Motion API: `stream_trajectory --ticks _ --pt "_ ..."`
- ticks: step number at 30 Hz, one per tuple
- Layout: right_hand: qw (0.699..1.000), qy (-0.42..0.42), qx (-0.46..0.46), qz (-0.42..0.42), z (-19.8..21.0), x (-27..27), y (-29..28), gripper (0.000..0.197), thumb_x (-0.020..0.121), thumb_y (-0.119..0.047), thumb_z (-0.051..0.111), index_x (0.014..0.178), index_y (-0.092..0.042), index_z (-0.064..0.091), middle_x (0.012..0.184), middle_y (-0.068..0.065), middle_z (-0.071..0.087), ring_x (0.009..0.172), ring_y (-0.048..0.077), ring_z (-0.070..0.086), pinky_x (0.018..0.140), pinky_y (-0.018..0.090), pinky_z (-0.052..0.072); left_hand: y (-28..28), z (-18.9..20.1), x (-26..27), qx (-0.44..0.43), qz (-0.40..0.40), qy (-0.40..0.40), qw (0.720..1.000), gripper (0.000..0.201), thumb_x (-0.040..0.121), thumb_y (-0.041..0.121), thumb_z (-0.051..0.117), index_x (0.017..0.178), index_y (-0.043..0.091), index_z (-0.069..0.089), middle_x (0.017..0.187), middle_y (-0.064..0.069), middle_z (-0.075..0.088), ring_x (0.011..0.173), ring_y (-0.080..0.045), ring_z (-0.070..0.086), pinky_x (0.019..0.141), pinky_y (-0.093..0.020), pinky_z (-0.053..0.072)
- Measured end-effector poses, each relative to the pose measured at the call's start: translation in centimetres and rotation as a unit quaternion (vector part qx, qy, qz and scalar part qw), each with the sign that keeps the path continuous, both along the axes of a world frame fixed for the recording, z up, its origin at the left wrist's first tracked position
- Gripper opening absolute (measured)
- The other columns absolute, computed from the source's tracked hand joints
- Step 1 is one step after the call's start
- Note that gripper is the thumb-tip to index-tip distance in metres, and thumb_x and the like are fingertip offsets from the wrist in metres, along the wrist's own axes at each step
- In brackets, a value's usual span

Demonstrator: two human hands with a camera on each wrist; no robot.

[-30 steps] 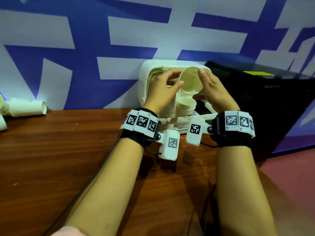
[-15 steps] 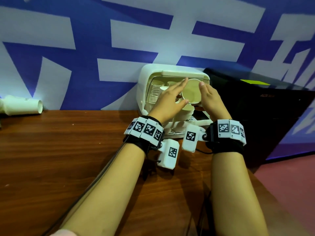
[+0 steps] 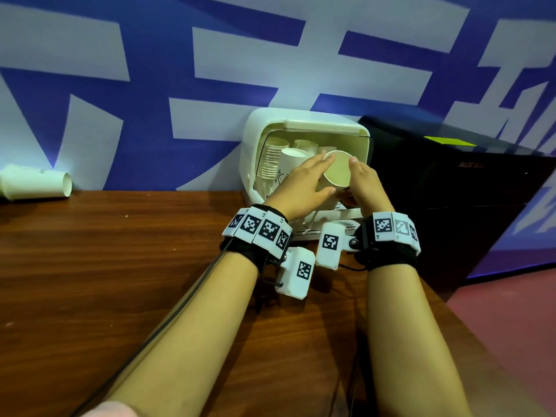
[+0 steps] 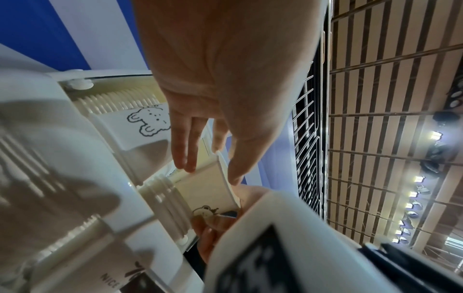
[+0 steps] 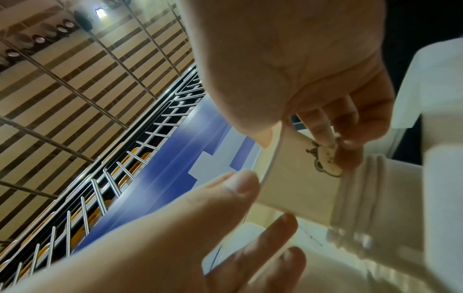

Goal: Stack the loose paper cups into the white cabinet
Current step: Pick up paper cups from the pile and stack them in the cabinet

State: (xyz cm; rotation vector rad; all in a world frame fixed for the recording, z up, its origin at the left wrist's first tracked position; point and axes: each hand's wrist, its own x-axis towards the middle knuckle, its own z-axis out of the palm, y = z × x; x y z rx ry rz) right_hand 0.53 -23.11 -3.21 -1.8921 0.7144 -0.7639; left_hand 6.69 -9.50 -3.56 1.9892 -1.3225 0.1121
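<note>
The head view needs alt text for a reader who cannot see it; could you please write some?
Both hands, left hand and right hand, hold a tilted paper cup at the open white cabinet, which holds stacked cups. Another cup lies on the wooden table.

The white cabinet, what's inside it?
Inside the white cabinet are stacks of paper cups, rims up. The left hand and right hand hold a tilted cup at its opening. They cover the lower front, so anything there is hidden.
</note>
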Motion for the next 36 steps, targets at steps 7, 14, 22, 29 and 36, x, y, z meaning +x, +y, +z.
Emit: stream_trajectory --ticks 7,14,22,29,36 --pt "0.997 -0.040 0.061 0.023 -0.4 -0.1 0.5 0.044 0.106 -0.037 0.022 0.110 -0.011 0.057 0.098 0.016 0.061 0.071 0.020 0.060 0.043 0.018 0.045 -0.5 -0.3 -0.3 0.039 0.008 0.026 0.999 0.072 0.094 0.030 0.057 0.153 0.016 0.017 0.160 -0.004 0.015 0.142 -0.024 0.029 0.117 -0.039 0.025" --pt "0.988 -0.065 0.142 0.019 0.1 0.2 0.1 0.045 0.105 -0.034 0.028 0.124 -0.003 0.055 0.109 0.022 0.061 0.066 0.020 0.062 0.040 0.018 0.047 -0.2 0.1 -0.3 0.024 0.004 0.053 0.998 0.072 0.093 0.032 0.058 0.152 0.017 0.019 0.157 -0.007 0.025 0.134 -0.028 0.041 0.111 -0.039 0.034" --pt "0.981 -0.069 0.179 0.024 -0.3 0.4 -0.2 0.044 0.104 -0.032 0.033 0.127 0.000 0.052 0.119 0.024 0.060 0.075 0.024 0.066 0.046 0.023 0.051 -0.5 -0.3 -0.1 0.050 0.009 0.032 0.998 0.073 0.094 0.036 0.056 0.153 0.017 0.017 0.162 0.006 -0.001 0.141 -0.027 0.030 0.116 -0.044 0.028" --pt "0.974 -0.069 0.212 0.046 -0.1 0.3 -0.1 0.039 0.104 -0.027 0.037 0.123 0.004 0.048 0.088 0.017 0.060 0.059 0.019 0.065 0.043 0.022 0.050 -0.5 -0.4 -1.0 0.110 0.049 0.011 0.993 0.072 0.097 0.035 0.050 0.153 0.013 0.011 0.162 -0.005 -0.005 0.146 -0.033 0.003 0.117 -0.043 0.013" --pt "0.967 -0.103 0.229 0.046 -1.3 0.6 -0.3 0.010 0.100 -0.004 0.047 0.109 -0.001 0.049 0.081 0.013 0.057 0.055 0.014 0.063 0.049 0.020 0.054 -0.9 -1.1 -1.0 0.196 0.051 -0.025 0.979 0.062 0.100 0.032 0.043 0.151 0.008 0.017 0.159 -0.014 0.011 0.141 -0.035 0.014 0.116 -0.041 0.015"
